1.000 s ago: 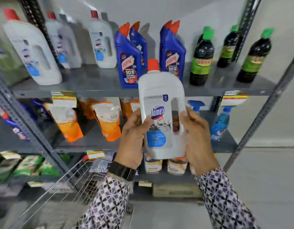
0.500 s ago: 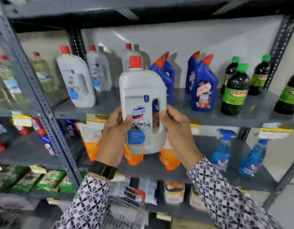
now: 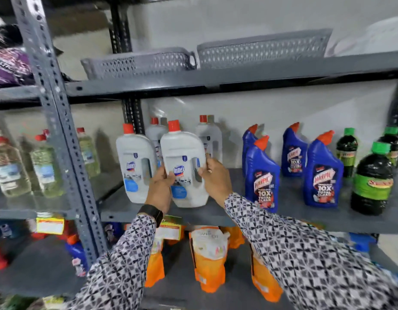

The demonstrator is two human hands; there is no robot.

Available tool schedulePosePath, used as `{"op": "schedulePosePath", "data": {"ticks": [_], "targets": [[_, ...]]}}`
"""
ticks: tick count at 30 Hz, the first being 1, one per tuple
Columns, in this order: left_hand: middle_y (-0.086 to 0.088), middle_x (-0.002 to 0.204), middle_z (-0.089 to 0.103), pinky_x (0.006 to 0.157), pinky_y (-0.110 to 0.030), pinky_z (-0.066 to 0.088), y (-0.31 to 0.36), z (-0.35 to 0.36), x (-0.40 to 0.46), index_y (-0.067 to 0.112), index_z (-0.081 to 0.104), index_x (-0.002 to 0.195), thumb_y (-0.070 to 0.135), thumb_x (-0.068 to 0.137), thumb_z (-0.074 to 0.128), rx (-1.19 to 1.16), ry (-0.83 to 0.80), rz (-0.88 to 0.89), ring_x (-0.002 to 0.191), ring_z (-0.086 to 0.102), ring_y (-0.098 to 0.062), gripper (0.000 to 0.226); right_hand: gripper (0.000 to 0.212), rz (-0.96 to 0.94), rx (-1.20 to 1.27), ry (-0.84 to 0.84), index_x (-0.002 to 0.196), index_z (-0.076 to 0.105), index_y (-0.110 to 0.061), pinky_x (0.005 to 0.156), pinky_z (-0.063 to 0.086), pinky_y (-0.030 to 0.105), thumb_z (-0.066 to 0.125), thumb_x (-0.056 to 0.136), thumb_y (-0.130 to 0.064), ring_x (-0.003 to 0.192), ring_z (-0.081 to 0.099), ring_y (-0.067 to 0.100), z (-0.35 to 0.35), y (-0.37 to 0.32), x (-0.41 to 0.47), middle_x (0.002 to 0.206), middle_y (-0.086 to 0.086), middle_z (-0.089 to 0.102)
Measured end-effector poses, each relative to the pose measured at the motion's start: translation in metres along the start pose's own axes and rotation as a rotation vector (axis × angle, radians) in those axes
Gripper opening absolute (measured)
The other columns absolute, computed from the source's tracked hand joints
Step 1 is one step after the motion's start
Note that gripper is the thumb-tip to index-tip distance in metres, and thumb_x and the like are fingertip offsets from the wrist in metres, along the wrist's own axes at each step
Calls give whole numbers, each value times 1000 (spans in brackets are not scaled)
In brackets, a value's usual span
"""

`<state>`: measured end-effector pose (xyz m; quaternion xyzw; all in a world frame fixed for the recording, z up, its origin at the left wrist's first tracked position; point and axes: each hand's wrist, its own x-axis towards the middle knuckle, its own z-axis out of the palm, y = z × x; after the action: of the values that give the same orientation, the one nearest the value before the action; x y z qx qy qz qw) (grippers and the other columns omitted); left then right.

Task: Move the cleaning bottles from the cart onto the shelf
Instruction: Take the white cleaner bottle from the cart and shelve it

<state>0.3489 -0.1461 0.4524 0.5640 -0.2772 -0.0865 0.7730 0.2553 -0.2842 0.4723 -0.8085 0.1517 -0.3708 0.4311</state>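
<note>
A: Between my two hands, white Domex bottle (image 3: 185, 168), upright, base at or just above the shelf (image 3: 227, 214) front edge; can't tell if it's touching yet.

B: Grip?

A: Left hand (image 3: 160, 191) clamps the lower left side, right hand (image 3: 216, 177) wraps the handle side. Both closed on it.

B: Neighbours?

A: Another white bottle (image 3: 135, 166) just left of my left hand, touching or nearly. Two more white ones behind. Blue Harpic bottle (image 3: 261, 177) to the right of my right hand, apart.

B: How to finish?

A: I'd say set the base flat, slide back off the edge, label out, don't nudge the left one. Release only once it stands. Cart not in view.
</note>
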Motion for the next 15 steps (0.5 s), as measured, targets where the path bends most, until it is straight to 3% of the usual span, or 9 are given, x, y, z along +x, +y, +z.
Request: {"op": "schedulePosePath", "data": {"ticks": [3,5,8,10,12,15], "targets": [[-6,139,66,102,-38,52,-5,1,3,15,49,148,0,103,44,48,-46,41,132,60,-27,47,21,35,47,4,113,68,-11,89,58,50,59,98,-23,96,71,23,0,8,0,105,5,75],[-3,140,66,103,-35,52,-4,-3,2,19,50,147,4,104,47,117,-85,77,131,62,-22,46,30,36,111,-21,128,65,-14,94,59,43,60,99,-21,104,70,14,-3,14,-6,114,-2,73],[5,141,65,111,-38,48,-11,-17,-2,27,46,149,1,98,58,276,-171,78,133,60,-14,58,63,18,167,-130,145,51,-25,97,58,33,75,86,-22,116,67,7,0,28,-15,129,-10,70],[11,146,60,117,-46,43,-20,-25,-1,37,36,154,-1,93,63,394,-210,68,137,55,-11,76,82,36,124,-173,148,46,-29,95,57,31,83,75,-21,116,67,6,5,40,-18,131,-11,69],[16,149,57,119,-48,40,-24,-25,3,45,28,155,0,91,65,472,-216,66,139,52,-8,87,82,54,93,-168,147,46,-29,93,59,32,85,75,-14,112,68,7,10,46,-20,127,-11,70],[16,149,56,120,-47,39,-25,-16,10,41,26,157,-1,92,64,476,-257,67,139,52,-6,86,77,86,57,-129,144,46,-31,101,58,41,82,78,-15,115,68,11,10,53,-17,128,-10,70]]}}
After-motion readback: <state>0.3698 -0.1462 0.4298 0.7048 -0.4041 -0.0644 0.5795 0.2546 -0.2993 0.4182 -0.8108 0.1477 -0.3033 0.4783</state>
